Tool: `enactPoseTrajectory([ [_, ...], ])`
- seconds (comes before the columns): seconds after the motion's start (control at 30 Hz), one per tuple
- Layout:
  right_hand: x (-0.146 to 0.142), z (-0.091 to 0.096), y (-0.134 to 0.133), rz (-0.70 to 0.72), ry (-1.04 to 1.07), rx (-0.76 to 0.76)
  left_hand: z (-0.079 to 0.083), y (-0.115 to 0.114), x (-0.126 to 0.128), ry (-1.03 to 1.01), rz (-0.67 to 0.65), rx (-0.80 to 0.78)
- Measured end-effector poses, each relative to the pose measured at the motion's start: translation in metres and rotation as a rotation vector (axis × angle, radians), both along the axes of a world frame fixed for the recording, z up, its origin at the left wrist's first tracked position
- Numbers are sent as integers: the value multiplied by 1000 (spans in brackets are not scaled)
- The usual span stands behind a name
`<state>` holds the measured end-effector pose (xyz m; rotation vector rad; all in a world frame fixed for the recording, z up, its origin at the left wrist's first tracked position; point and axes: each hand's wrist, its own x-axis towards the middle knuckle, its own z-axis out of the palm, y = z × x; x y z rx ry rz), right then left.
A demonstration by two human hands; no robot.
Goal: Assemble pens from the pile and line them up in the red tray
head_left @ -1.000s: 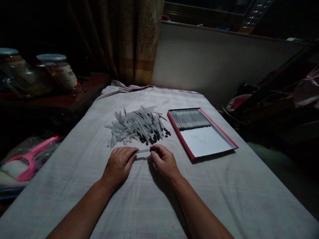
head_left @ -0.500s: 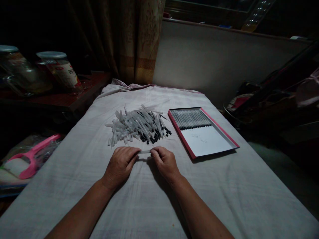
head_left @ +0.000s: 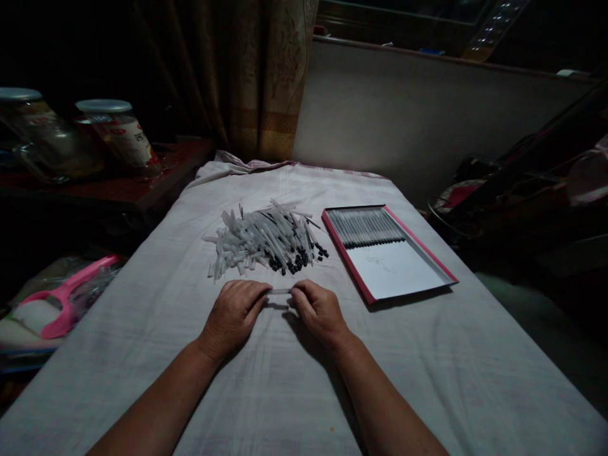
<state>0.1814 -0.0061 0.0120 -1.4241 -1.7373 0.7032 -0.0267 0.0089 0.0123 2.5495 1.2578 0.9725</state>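
Creased cloth [head_left: 270, 392], left hand [head_left: 234, 315], right hand [head_left: 320, 311], both pinching translucent tube [head_left: 280, 292]

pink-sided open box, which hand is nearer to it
Right: the right hand is left of the pink-sided open box, apart from it; the left hand is farther left, beyond the right hand.

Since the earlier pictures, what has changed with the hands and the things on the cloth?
The left hand and right hand have drawn slightly closer together on the clear tube; the dark piece earlier visible at the right hand is now hidden. Both keep hold. The loose pile and the pink-edged box stayed put.
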Motion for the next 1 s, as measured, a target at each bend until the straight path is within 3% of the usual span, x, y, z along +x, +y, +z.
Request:
enactPoseTrajectory([
  [1.0,7,2,-1,104,-116,93,-1,0,0,-1,-15,1],
])
